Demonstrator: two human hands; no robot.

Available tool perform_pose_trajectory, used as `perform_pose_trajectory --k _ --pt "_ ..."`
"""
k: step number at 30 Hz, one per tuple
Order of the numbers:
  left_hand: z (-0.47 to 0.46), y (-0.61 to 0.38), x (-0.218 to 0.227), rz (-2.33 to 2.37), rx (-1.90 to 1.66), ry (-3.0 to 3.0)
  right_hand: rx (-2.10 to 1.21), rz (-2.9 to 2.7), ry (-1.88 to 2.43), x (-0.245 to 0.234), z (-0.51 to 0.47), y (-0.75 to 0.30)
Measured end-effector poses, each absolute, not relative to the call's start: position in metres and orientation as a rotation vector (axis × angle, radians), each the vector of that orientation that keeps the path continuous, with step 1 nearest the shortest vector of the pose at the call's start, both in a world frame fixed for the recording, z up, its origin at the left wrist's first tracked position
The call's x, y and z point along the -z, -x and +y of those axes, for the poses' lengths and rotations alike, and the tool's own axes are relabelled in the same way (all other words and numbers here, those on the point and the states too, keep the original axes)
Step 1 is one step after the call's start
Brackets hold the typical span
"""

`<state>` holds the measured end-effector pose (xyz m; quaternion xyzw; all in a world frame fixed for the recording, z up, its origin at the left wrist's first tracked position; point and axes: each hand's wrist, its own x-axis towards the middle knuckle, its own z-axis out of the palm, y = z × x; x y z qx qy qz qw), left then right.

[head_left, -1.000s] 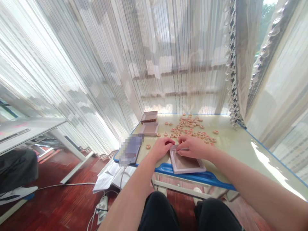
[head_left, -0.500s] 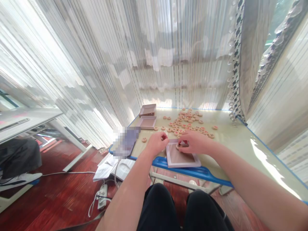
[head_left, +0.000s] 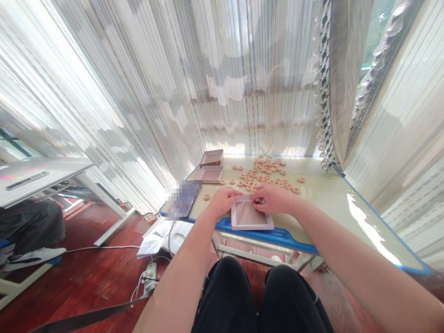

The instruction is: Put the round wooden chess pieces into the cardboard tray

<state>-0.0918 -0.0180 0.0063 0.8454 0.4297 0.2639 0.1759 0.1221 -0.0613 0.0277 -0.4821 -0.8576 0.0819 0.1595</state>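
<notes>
A shallow pale box [head_left: 250, 218] lies at the near edge of the table [head_left: 322, 196]. My left hand [head_left: 224, 200] rests on the box's left far corner with fingers curled against its rim. My right hand [head_left: 274, 198] is at the far rim, pinching a round wooden game piece [head_left: 260, 200] with red marking over the box. Several more wooden pieces [head_left: 263, 174] are scattered on the table beyond my hands.
Two more shallow boxes [head_left: 211, 166] sit at the table's far left. A blurred flat device [head_left: 183, 200] lies at the left near corner. One loose piece [head_left: 206, 197] lies beside it. Curtains hang behind; cables and a power strip [head_left: 149, 273] are on the floor.
The view shifted, so table and box appear further left. My right hand now pinches a piece over the box's far rim; my left hand stays at the box's left corner.
</notes>
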Motion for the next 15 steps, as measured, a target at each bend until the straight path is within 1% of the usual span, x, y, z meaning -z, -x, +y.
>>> perform_pose_trajectory --k 10,15 --pt "-0.0158 0.0912 -0.0065 1.306 -0.726 -2.326 -0.169 -2.417 1.482 -0.0313 -0.0613 -0.125" --pt "-0.0132 0.0894 -0.0052 1.296 -0.75 -2.34 -0.192 -2.466 1.461 -0.0278 -0.058 -0.1297"
